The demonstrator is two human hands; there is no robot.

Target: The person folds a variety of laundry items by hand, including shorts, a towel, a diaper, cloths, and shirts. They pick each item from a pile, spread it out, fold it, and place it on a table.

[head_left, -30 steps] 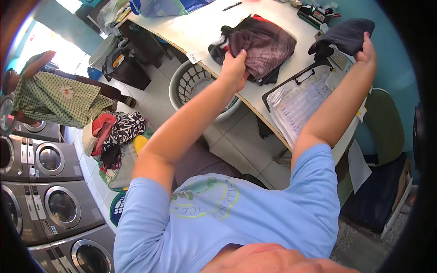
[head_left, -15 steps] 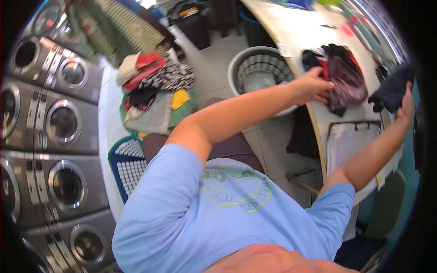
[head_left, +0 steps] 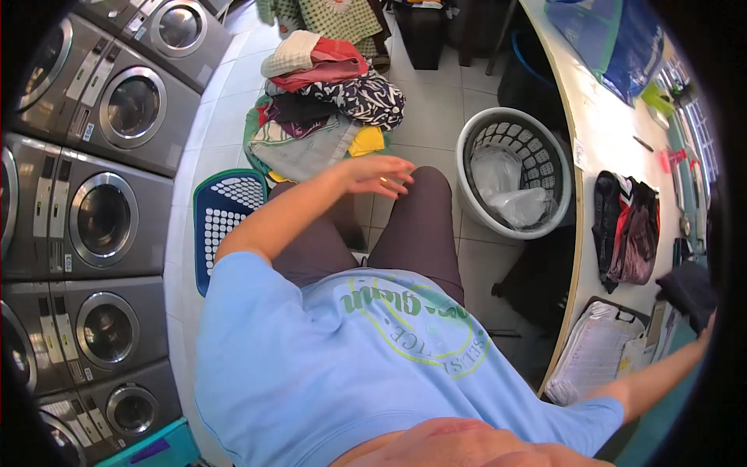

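Observation:
My left hand [head_left: 381,176] is in mid-air above my lap, its fingers stretched out and loosely spread, a ring on one of them. Nothing is in it. At the far right edge of the view, my right hand [head_left: 708,333] grips a dark cloth [head_left: 688,291], partly cut off by the dark border. Near that cloth, a bundle of black, red and shiny maroon clothes [head_left: 634,237] lies on the table [head_left: 580,101]. A clipboard with papers [head_left: 597,350] rests on the table close to my right forearm.
Front-loading machines [head_left: 105,218] stand stacked along the left. Ahead lies a heap of laundry [head_left: 334,140], beside a blue-green basket [head_left: 204,249]. A round grey basket [head_left: 464,183] holding clear plastic stands by the table. A blue bag [head_left: 615,47] sits at the table's far end.
My left hand has drawn back from the clothes on the table to above my lap. My right hand still holds the dark cloth, now lower at the right edge. The view has shifted.

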